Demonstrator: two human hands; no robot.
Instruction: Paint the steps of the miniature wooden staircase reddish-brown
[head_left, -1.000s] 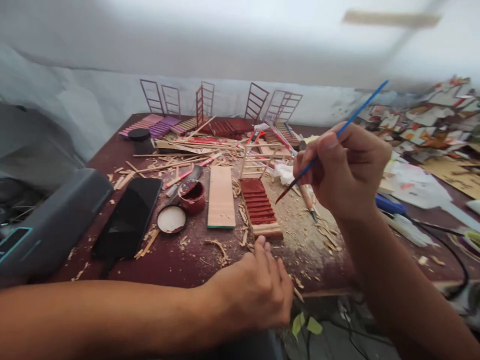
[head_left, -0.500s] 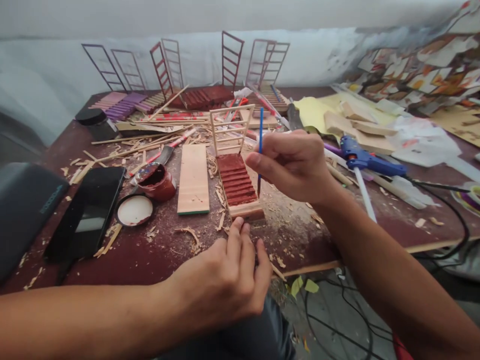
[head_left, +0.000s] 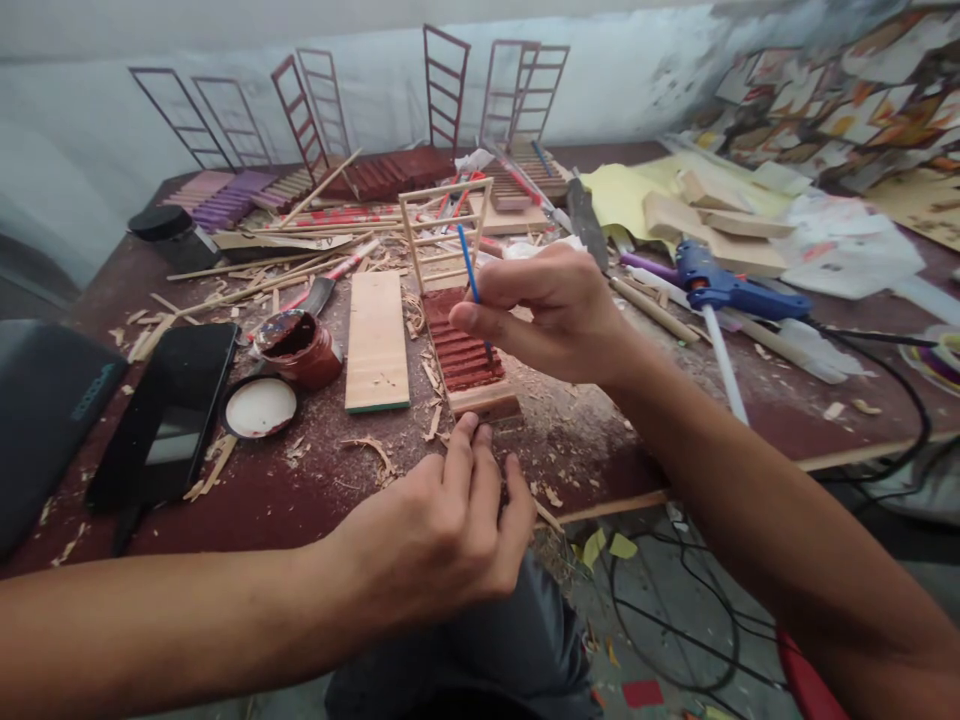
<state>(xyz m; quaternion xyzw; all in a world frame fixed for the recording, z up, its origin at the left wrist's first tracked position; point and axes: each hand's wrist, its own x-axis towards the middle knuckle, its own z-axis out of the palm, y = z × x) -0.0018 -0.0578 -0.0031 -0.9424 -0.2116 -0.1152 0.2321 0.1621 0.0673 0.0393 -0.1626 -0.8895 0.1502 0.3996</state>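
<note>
My right hand [head_left: 555,315] pinches a thin blue paintbrush [head_left: 469,268], its tip down on the slatted seat of a small wooden model chair [head_left: 463,350]. The slats are painted dark red; the near edge and the ladder back are bare wood. My left hand [head_left: 442,525] rests at the table's front edge, fingertips pressed against the chair's bare near end. An open pot of dark red paint [head_left: 300,348] stands left of the chair, with its white lid [head_left: 260,407] lying in front of it.
A bare wooden board [head_left: 377,342] lies between pot and chair. A black phone [head_left: 169,412] and a dark case [head_left: 45,410] sit at the left. A blue glue gun [head_left: 724,288] lies right. Painted model chairs [head_left: 442,85] line the back wall. Wood shavings cover the table [head_left: 300,500].
My right hand came down from mid-air with the brush and set its tip on the chair seat. My left hand moved up to touch the chair's near end. The view tilted downward.
</note>
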